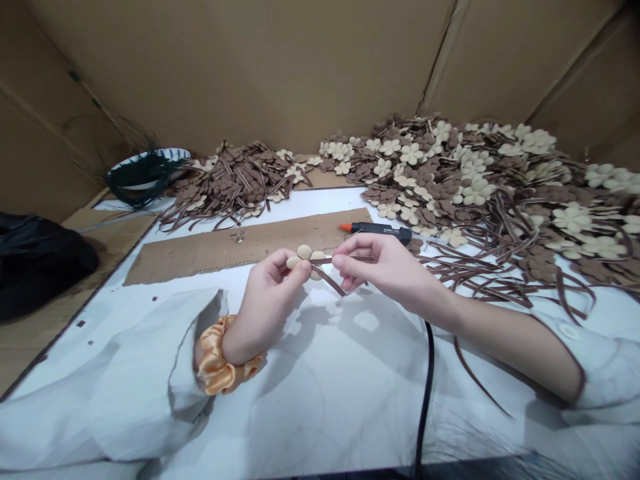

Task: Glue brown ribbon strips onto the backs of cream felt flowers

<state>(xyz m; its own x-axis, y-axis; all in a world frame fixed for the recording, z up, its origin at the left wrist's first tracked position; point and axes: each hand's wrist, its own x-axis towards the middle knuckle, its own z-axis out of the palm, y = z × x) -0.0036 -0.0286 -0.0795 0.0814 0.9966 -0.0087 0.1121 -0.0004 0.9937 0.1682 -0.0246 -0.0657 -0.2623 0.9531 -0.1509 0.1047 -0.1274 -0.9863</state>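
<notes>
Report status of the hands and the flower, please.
Left hand pinching cream flower; right hand holding brown ribbon across it. Glue gun beyond, not blocking.

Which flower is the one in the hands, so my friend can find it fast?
Find the white table, then the long cardboard strip lying on it. Near the strip's front edge, the left hand pinches a small cream flower while the right hand holds its brown ribbon. Unlike the heaped flowers farther back, this one is held between two hands.
</notes>
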